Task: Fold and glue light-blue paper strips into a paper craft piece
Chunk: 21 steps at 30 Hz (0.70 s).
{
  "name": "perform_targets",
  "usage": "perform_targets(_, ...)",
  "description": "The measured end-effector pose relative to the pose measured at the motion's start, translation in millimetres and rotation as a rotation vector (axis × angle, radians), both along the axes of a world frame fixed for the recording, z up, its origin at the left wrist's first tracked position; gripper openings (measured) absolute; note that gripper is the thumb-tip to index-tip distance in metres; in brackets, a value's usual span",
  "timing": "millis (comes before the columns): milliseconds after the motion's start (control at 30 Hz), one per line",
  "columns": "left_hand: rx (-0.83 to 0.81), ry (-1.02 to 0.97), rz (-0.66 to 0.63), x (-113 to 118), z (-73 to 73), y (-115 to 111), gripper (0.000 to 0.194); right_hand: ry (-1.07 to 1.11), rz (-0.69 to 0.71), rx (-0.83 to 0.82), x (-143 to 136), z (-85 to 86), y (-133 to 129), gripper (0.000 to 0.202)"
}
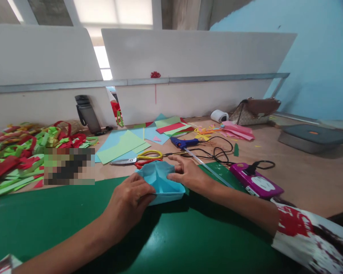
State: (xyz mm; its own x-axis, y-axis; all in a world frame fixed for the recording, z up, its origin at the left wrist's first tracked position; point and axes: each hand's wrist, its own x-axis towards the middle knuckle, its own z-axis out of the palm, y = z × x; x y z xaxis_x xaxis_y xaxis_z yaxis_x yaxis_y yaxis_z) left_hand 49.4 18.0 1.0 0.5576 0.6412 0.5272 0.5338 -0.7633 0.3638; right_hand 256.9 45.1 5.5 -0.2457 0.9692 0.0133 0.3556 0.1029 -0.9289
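Observation:
A light-blue folded paper box, open at the top with creased inner walls, is between my hands above a green board. My left hand is closed on its left side, thumb at the near wall and fingers over the edge. My right hand is at its far right side, with the thumb against the inside and other fingers bent at the edge; the index finger reaches out past it. Just behind the box lie scissors with yellow handles and a red-handled pair, partly hidden by the box.
A blue glue gun with a cable lies behind my right hand. A purple power strip is to the right. Coloured paper sheets spread at the back; paper strips pile at left. A bottle, handbag and lidded container stand farther away.

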Motion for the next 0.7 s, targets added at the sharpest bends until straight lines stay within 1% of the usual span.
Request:
perform_targets(67,0.023,-0.020,0.014,0.4,-0.1,-0.1,0.014,0.099,0.022,-0.010,0.0,1.1,-2.6,0.061)
perform_targets(200,0.088,-0.036,0.043,-0.6,-2.9,1.5,0.010,0.135,0.056,0.023,3.3,6.2,-10.2,0.059)
perform_targets(300,0.115,-0.050,0.060,-1.5,-6.3,3.2,0.008,0.135,0.093,0.112,5.4,9.9,-15.5,0.049)
perform_targets(367,0.122,-0.059,0.061,-1.6,-8.4,4.1,0.007,0.150,0.125,0.165,5.4,11.0,-18.2,0.052)
perform_targets(467,0.120,-0.067,0.063,-1.2,-11.0,5.6,0.008,0.090,0.105,0.202,3.3,10.9,-21.6,0.069)
perform_targets(533,0.114,-0.081,0.067,-1.0,-12.5,7.0,0.009,0.018,0.074,0.233,2.1,9.9,-23.3,0.073)
perform_targets(600,0.129,-0.109,0.062,-1.2,-13.1,8.4,0.010,-0.038,0.064,0.286,1.9,8.9,-24.1,0.068)
perform_targets(700,0.166,-0.138,0.057,-2.9,-11.4,9.0,0.009,-0.106,0.063,0.364,3.2,8.4,-23.8,0.052)
